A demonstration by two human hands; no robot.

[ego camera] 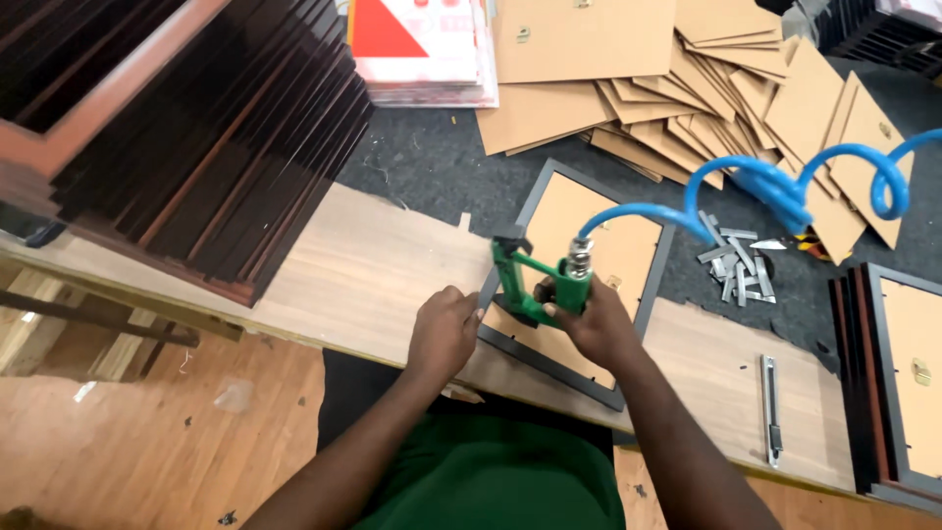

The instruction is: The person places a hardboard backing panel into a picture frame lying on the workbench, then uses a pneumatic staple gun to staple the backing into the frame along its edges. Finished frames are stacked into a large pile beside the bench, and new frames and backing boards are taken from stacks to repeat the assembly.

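Green and chunky, the air stapler (538,285) sits in the right hand (589,324), whose fingers are wrapped tight around its grip; its black nose rests at the left edge of a dark picture frame (574,280) lying face down on the counter (363,270). A coiled blue hose (775,186) runs from the tool's metal fitting up and away to the right. The left hand (444,329) is pressed flat-fisted against the frame's left rail, fingers curled, holding nothing but steadying the frame.

By the look of it, the step in hand is pinning the tan backing board (589,245) into the frame, with the tool working along the left side. The next move would call for keeping the nose square to the inner edge of the rail and the frame firmly braced so it does not slide.

The counter is a pale wood-grain board, partly laid over dark grey matting (432,162). Strips of staples (736,260) lie loose just right of the frame, and a slim utility knife (771,407) lies nearer the front edge. A tall slanted stack of dark frames (206,137) fills the left, a shorter stack of backed frames (898,383) stands at the right edge, and loose tan boards (706,88) are fanned across the far side beside a red-and-white pile of sheets (422,49). Orange-brown wooden floor (147,442) shows below the counter.
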